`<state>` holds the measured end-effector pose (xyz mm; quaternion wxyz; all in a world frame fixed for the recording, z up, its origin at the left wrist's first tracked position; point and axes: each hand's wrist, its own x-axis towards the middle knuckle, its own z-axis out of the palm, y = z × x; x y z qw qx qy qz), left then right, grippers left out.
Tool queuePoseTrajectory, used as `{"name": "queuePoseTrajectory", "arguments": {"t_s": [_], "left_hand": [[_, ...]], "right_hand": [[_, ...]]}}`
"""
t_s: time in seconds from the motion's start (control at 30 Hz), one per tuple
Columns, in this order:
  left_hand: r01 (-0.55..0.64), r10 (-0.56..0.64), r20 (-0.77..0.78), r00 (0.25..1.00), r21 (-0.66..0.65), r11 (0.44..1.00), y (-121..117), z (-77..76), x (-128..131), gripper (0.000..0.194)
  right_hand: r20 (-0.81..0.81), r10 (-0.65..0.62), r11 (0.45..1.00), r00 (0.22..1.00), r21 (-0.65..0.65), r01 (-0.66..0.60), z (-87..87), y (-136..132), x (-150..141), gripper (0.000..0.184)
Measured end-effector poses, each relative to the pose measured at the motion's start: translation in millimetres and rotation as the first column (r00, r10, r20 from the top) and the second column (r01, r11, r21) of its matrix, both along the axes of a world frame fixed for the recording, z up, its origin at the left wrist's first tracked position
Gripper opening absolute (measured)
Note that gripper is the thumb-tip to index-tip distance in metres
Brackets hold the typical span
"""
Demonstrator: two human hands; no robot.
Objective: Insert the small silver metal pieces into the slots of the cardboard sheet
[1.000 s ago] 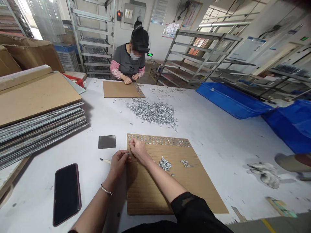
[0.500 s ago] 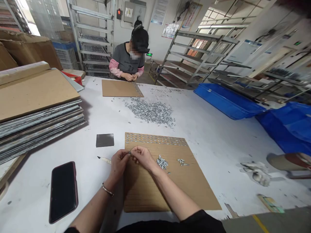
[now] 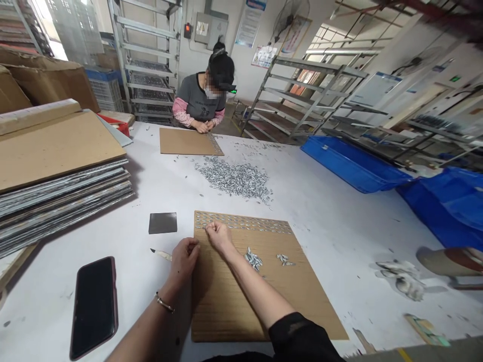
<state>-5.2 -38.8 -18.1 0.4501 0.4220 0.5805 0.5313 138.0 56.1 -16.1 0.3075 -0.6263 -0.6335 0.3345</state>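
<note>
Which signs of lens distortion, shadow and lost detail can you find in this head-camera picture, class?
Head view: wide lens bends the shelving racks outward; window top left is blown out; board stack casts a soft shadow on the white table; the small metal pieces blur into a grey heap; the right hand and left hand are sharp.

Two bare forearms, ending in a left hand (image 3: 184,254) and a right hand (image 3: 219,235). Thin silver bangle (image 3: 164,303) circling the left wrist. Black sleeve (image 3: 298,334) bunched above the right elbow, well back from the bangle.
</note>
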Motion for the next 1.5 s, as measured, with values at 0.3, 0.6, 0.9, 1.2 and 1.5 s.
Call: {"name": "queuePoseTrajectory", "arguments": {"t_s": [0.3,0.6,0.9,1.2,1.5], "left_hand": [[0.035,-0.033,-0.119,0.992,0.016,0.999,0.8,3.0,-2.0,0.015],[0.061,-0.059,-0.13,0.99,0.014,0.998,3.0,6.2,-2.1,0.017],[0.048,-0.044,-0.151,0.987,0.02,0.999,5.3,10.3,-2.0,0.016],[0.075,-0.069,-0.162,0.984,0.032,0.997,2.9,18.9,-3.8,0.015],[0.092,-0.087,-0.159,0.983,0.021,0.996,2.6,16.2,-4.2,0.013]], "right_hand": [[0.076,-0.012,1.0,0.997,-0.015,0.013,-0.8,0.7,-8.0,0.007],[-0.154,-0.141,0.987,0.978,0.048,0.15,30.7,-22.3,67.3,0.017],[0.54,0.286,0.946,0.792,-0.029,-0.322,42.8,-81.8,89.1,0.008],[0.297,0.28,0.941,0.913,0.101,-0.322,53.6,-40.4,70.7,0.02],[-0.233,0.073,0.997,0.97,0.015,-0.072,16.2,-17.4,44.6,0.033]]}}
